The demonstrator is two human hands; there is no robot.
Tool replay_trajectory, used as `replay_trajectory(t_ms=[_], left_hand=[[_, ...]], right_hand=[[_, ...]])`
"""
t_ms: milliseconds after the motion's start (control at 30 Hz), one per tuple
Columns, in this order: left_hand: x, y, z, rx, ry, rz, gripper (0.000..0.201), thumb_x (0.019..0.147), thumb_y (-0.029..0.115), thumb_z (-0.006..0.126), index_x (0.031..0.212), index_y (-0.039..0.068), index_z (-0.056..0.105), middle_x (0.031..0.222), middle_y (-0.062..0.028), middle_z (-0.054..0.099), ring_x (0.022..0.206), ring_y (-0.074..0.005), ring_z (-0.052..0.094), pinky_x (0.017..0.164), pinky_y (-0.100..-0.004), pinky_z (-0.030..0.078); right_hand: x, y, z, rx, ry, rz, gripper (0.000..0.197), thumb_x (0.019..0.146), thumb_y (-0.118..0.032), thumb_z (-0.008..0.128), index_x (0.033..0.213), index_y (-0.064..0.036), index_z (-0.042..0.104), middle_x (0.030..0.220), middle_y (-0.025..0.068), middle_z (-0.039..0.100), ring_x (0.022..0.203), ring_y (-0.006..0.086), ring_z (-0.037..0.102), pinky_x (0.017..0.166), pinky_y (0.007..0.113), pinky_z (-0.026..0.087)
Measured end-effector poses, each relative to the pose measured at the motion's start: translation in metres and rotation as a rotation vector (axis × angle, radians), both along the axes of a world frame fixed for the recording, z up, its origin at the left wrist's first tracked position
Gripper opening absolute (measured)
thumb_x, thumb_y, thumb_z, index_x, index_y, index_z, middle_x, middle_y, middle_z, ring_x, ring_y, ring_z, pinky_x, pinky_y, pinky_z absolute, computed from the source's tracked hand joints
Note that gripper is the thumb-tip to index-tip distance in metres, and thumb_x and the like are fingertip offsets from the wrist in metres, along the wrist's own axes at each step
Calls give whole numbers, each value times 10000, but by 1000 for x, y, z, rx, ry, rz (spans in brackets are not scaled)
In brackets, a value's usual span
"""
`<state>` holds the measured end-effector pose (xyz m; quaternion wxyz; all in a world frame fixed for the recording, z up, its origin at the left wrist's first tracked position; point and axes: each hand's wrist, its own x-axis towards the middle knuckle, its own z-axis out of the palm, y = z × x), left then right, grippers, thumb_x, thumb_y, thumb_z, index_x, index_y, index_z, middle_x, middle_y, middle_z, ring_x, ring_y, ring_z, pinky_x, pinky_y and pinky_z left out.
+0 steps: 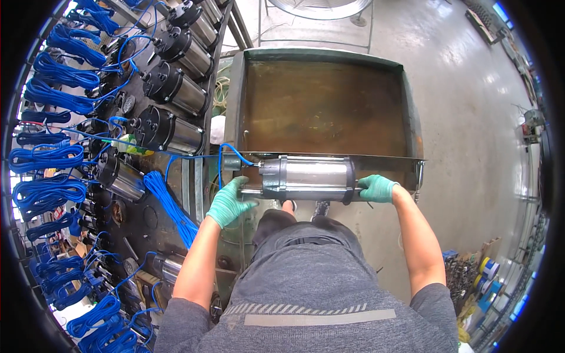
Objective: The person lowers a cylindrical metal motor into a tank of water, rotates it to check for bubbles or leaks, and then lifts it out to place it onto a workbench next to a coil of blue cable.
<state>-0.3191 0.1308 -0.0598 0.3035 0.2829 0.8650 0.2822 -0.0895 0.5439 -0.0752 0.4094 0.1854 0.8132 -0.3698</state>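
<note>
A cylindrical pump motor (315,178) with a shiny steel body and black end caps lies sideways in front of me, at the near side of a water tank (234,109). A blue cable (220,162) runs from its left end toward a coiled blue bundle (170,206). My left hand (229,203), in a green glove, has thumb and fingers apart around the metal rod (252,191) at the motor's left end. My right hand (378,189), gloved alike, has its fingers closed on the motor's right end.
Murky brown water (323,109) fills the tank beyond a crossbar (376,156). At left, a dark workbench (141,226) bears a row of similar motors (170,130) with several blue cable coils (50,156). A wire-ringed round frame (321,9) stands beyond the tank.
</note>
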Motion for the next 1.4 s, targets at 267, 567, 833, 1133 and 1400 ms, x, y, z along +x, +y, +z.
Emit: replay_trajectory(t_ms=[267, 567, 833, 1133, 1400], left_hand=[[-7, -17, -8, 6, 534, -439, 536, 753, 162, 795, 1251, 62, 625, 1315, -135, 618, 1091, -352, 624, 931, -431, 526], [-31, -8, -12, 49, 143, -385, 382, 880, 253, 709, 1186, 28, 662, 1099, -122, 675, 944, -320, 659, 839, -431, 532], [-39, 6, -21, -102, -854, 349, 471, 991, 453, 635, 1117, 1, 668, 833, -57, 677, 723, -164, 636, 665, -305, 530], [-28, -14, -10, 130, 332, -389, 319, 893, 196, 714, 1176, 54, 675, 1237, -128, 667, 1071, -362, 625, 922, -435, 515], [-34, 5, -35, -18, -822, 498, 333, 1028, 380, 580, 1049, 75, 713, 688, -6, 589, 548, -125, 543, 500, -329, 432]], right_hand=[[6, 1, 17, -52, 71, -12, 278, 875, -207, 626, 1080, -23, 665, 898, 166, 708, 804, 273, 664, 784, 398, 525], [18, -7, 18, 183, 304, 239, 162, 891, -125, 617, 1037, -56, 632, 908, 153, 703, 814, 318, 701, 704, 429, 552], [44, -28, -3, 581, 580, 233, 174, 879, -117, 627, 1038, -56, 591, 896, 153, 666, 828, 327, 688, 692, 433, 563], [38, -5, 7, -464, -190, -916, 461, 1010, -492, 586, 938, -44, 671, 597, 14, 553, 509, 107, 509, 448, 251, 381], [54, -16, -11, -737, 52, -1124, 264, 1033, -324, 596, 1094, -72, 645, 733, 3, 578, 607, 98, 529, 500, 242, 404]])
